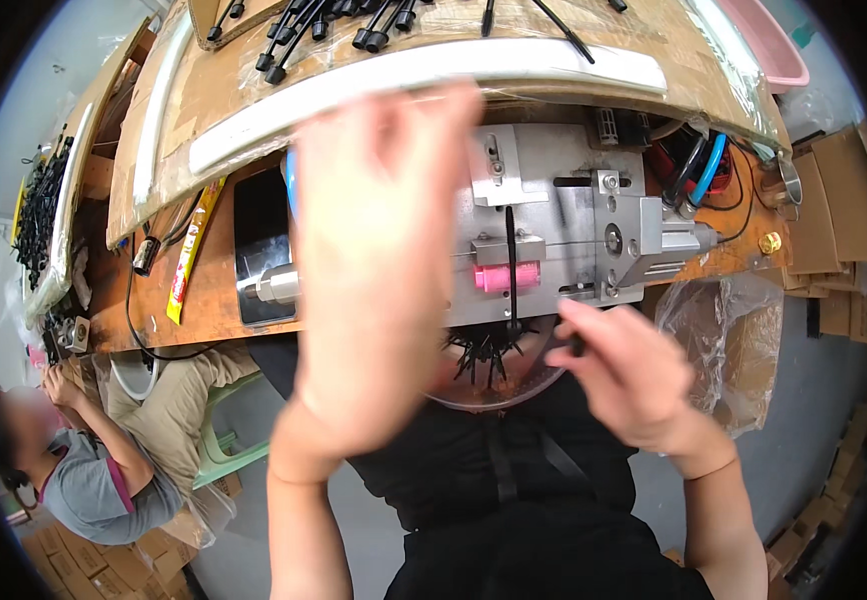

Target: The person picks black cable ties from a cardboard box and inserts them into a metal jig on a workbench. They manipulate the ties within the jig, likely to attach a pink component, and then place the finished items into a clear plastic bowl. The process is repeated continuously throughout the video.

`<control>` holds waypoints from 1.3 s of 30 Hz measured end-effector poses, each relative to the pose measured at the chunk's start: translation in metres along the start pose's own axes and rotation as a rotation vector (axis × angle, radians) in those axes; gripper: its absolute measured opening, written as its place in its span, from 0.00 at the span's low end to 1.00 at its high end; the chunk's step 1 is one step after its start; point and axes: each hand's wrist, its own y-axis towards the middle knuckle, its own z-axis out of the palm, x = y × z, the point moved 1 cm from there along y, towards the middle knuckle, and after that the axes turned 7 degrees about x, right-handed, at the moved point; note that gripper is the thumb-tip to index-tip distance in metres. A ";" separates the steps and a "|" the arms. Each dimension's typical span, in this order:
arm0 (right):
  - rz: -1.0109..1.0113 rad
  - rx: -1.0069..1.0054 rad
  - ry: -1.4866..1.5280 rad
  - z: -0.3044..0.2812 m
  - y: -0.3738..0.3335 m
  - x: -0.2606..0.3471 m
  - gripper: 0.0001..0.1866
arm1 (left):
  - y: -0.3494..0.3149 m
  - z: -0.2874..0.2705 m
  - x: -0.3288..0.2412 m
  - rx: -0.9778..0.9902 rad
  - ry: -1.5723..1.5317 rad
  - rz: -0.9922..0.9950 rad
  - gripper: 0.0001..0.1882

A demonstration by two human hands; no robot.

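Note:
My left hand (384, 220) is raised in front of the left part of a grey metal fixture (569, 225). Motion smears its fingers near the white padded edge (434, 72), so I cannot tell what they hold. Close to the fixture's front right corner, my right hand (634, 375) has thumb and fingers curled together, with a small dark bit between them that I cannot make out. A thin black rod (512, 250) lies front to back across the fixture, passing over a pink block (494, 278). Below the front edge, a clear bowl (469, 395) contains several black spiky pieces.
Black rods with thick ends (319, 25) lie on the cardboard-covered shelf (234, 95) at the back. A dark phone-like slab (264, 240) and a yellow packet (194, 250) rest on the wooden bench (119, 300). At the left, another person (104, 470) sits working.

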 end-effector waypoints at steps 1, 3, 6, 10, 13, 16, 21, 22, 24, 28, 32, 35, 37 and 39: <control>0.006 -0.032 -0.021 0.015 -0.003 0.004 0.26 | 0.022 -0.005 0.020 -0.079 0.107 0.011 0.14; 0.010 -0.063 -0.049 0.040 -0.009 0.002 0.30 | 0.045 -0.012 0.040 -0.068 0.177 -0.038 0.10; 0.044 -0.065 -0.077 0.056 -0.012 -0.002 0.33 | 0.062 -0.024 0.036 0.155 0.070 -0.096 0.09; 0.076 -0.047 -0.080 0.063 -0.009 -0.001 0.34 | 0.067 -0.026 0.069 0.295 -0.074 -0.102 0.08; 0.128 0.080 -0.084 0.045 -0.004 0.004 0.31 | 0.066 -0.037 0.068 0.364 -0.225 -0.122 0.07; -0.029 0.149 -0.133 -0.003 0.026 0.005 0.30 | 0.050 -0.050 0.070 0.331 -0.206 -0.018 0.07; -0.206 -0.142 -0.588 -0.058 0.135 -0.053 0.10 | -0.003 -0.043 0.022 0.123 -0.090 -0.069 0.15; -0.194 -0.028 -0.624 -0.064 0.154 -0.066 0.08 | -0.022 -0.032 0.006 0.073 -0.103 -0.082 0.19; -0.253 0.100 -0.563 -0.067 0.193 -0.082 0.07 | -0.056 -0.026 -0.021 0.139 -0.114 -0.057 0.27; -0.495 -0.030 -0.464 -0.075 0.207 -0.091 0.07 | -0.097 0.014 -0.057 0.262 -0.045 -0.091 0.35; 0.058 -0.155 0.241 -0.102 0.169 -0.053 0.14 | -0.096 0.036 -0.066 0.330 -0.006 -0.108 0.34; 0.123 -0.264 0.372 -0.102 0.137 -0.045 0.15 | -0.092 0.035 -0.066 0.361 0.025 -0.131 0.34; 0.175 -0.284 0.471 -0.106 0.115 -0.050 0.18 | -0.086 0.028 -0.065 0.314 -0.053 -0.104 0.33; 0.247 -0.223 0.574 -0.115 0.090 -0.061 0.22 | -0.081 0.016 -0.058 0.225 -0.141 -0.076 0.32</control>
